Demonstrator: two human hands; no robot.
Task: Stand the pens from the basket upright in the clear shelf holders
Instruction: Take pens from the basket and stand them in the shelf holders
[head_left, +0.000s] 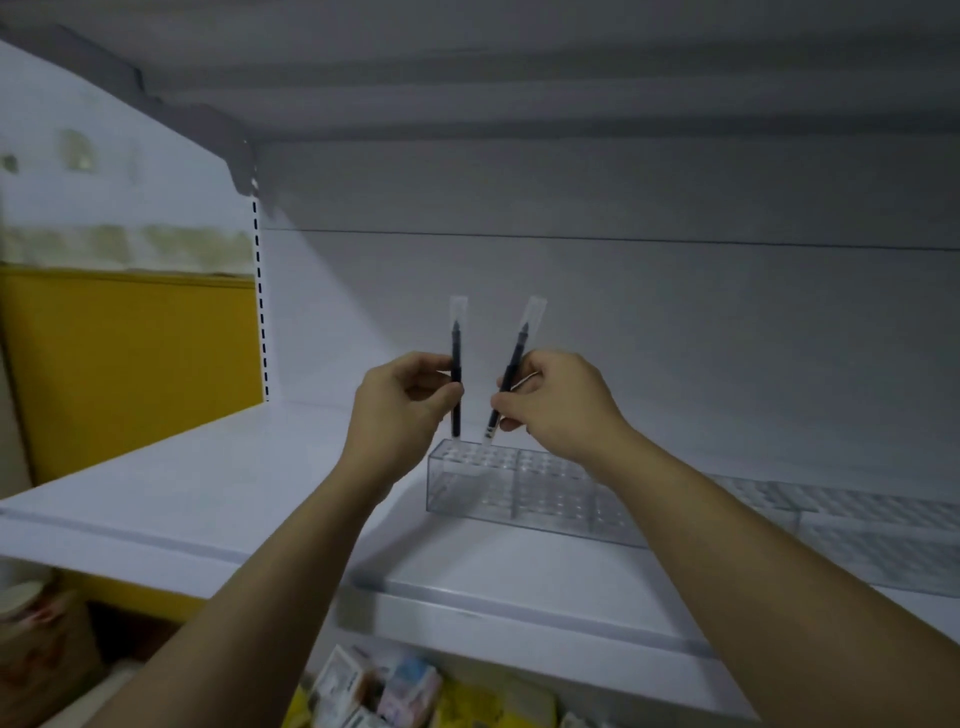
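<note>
Both hands are raised over a white shelf. My left hand (402, 400) pinches a dark pen (456, 358) in a clear sleeve, held upright, its lower end just above the left end of a clear holder (483, 493) with a grid of holes. My right hand (558, 402) pinches a second dark sleeved pen (514, 364), tilted with its top to the right, its lower tip at the holder's top left. No pens stand in the holder. The basket is not in view.
More clear holders (857, 525) continue along the shelf to the right. The white shelf (182, 499) runs left and has a raised front lip. A yellow panel (130, 358) stands at the left. Packaged goods (395, 691) lie on the level below.
</note>
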